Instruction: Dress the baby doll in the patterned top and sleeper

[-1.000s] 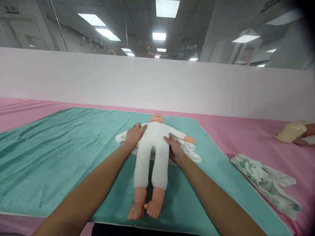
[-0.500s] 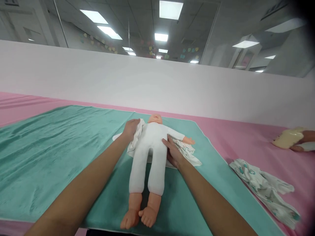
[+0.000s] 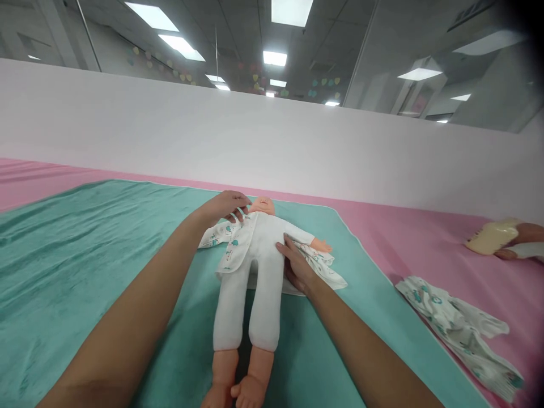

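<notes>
The doll (image 3: 264, 243) lies on the blanket (image 3: 106, 255), a shirt (image 3: 236, 249) partly beneath it, another garment (image 3: 457, 326) at right.

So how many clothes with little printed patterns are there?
2: an open top under and partly over the doll, and a crumpled garment by the right edge of the green cloth. More could be hidden underneath.

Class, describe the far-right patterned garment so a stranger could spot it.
Find the green mat on the pink sheet. Along its right edge lies a crumpled white garment with green prints. Unlike the shirt around the doll, it lies apart.
</notes>
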Demonstrator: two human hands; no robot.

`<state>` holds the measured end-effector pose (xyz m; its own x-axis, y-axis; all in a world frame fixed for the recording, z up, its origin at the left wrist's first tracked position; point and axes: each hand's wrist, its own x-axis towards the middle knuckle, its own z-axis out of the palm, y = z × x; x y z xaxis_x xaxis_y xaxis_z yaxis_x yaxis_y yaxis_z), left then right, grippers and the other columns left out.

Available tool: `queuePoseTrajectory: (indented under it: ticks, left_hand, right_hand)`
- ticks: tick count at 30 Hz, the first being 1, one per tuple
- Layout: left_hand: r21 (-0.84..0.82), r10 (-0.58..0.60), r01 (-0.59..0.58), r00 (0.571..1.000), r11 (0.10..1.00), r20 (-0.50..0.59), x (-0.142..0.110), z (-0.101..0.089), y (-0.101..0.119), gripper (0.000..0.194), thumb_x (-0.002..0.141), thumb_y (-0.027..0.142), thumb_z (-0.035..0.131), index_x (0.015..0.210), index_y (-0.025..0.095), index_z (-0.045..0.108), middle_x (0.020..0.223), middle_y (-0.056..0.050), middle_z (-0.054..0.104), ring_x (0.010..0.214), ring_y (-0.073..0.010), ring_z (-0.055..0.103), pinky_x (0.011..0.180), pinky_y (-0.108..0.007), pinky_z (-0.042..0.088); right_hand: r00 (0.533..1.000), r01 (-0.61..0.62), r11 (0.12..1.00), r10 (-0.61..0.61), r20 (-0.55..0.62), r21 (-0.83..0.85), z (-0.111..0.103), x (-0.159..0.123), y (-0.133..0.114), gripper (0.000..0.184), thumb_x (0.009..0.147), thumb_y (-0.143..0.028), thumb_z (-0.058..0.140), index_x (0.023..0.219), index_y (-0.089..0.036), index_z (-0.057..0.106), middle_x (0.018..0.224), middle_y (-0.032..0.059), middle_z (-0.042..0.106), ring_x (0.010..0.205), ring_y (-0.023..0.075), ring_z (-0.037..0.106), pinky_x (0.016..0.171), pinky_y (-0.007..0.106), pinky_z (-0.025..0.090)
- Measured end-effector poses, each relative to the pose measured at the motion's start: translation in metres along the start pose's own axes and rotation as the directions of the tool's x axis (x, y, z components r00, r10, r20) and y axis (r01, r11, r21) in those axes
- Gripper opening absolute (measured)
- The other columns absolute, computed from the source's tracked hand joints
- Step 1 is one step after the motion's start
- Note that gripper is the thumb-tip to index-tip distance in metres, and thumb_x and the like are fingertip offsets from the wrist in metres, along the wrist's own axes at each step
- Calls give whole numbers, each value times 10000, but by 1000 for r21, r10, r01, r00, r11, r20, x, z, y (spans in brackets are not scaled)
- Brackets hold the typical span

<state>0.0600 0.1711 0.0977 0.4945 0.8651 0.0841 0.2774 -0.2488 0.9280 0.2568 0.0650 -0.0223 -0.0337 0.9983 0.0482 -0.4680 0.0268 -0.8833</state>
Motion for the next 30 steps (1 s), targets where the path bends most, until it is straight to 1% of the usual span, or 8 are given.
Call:
queuePoseTrajectory:
  ticks: [5, 8, 12, 15, 20, 24, 27, 30]
  left_hand:
    - [409, -131, 99, 990, 907, 49, 4, 13, -1, 299, 720, 461, 588, 759, 164, 598, 668, -65, 647, 516, -172, 602, 480, -282, 448]
    - [529, -143, 70, 985, 846, 97, 3, 31, 4, 316, 726, 489, 572, 727, 173, 550, 549, -47, 606, 458, -170, 564, 467, -278, 424]
    - [435, 74, -119, 990, 893, 120, -2, 52, 15, 303, 805, 481, 479, 839, 187, 541, 810, -53, 654, 612, -156, 615, 542, -259, 454]
    - [501, 248, -251, 966, 828, 75, 1, 68, 18, 228, 819, 386, 489, 904, 188, 565, 967, -49, 639, 837, -172, 609, 699, -271, 463]
    - [775, 372, -414, 894, 476, 249, 25, 115, 20, 400, 755, 341, 585, 1117, 182, 518, 1154, -102, 557, 1058, -252, 505, 835, -354, 412]
    - [832, 330, -525, 829, 181, 452, 48, 150, 24, 226, 767, 208, 538, 991, 179, 532, 1010, -105, 594, 918, -248, 562, 790, -387, 402]
    - [804, 206, -567, 821, 179, 533, 60, 161, 21, 145, 790, 174, 460, 919, 198, 521, 884, -73, 605, 745, -206, 587, 667, -333, 416]
    - [819, 180, -540, 841, 194, 511, 67, 160, 14, 141, 779, 195, 471, 913, 209, 513, 883, -67, 601, 744, -203, 584, 608, -299, 403]
  right_hand:
    - [1000, 11, 1000, -12, -10, -25, 3, -2, -2, 503, 766, -340, 661, 1228, -306, 467, 1184, -6, 586, 1003, 161, 588, 857, 294, 508]
    - [1000, 20, 1000, -20, -4, -9, 2, -1, -1, 505, 763, -344, 664, 1231, -308, 475, 1160, -9, 601, 1007, 163, 584, 863, 297, 503]
    - [999, 42, 999, -42, -7, 18, 7, -2, -1, 509, 756, -363, 665, 1234, -327, 493, 1146, -17, 609, 1015, 167, 579, 887, 314, 489]
    - [997, 77, 997, -77, 24, 10, 18, -5, -2, 534, 765, -380, 643, 1267, -358, 462, 1172, -37, 591, 1067, 160, 552, 934, 329, 456]
    - [969, 172, 983, -156, 191, -70, 25, -8, 2, 538, 734, -361, 671, 1242, -334, 495, 1195, -19, 568, 1131, 162, 508, 980, 325, 400]
    - [946, 240, 944, -175, 271, -229, 11, 0, 5, 404, 745, -333, 643, 1138, -275, 569, 1188, 19, 570, 1111, 191, 515, 930, 338, 425]
    - [970, 243, 777, -208, 128, -580, -9, 7, 0, 302, 750, -277, 620, 1050, -240, 618, 1109, 50, 604, 1054, 232, 534, 891, 377, 429]
    - [955, 75, 366, -294, -39, -927, -34, 11, -9, 282, 746, -192, 593, 1023, -220, 631, 1077, 78, 602, 1053, 252, 511, 919, 393, 381]
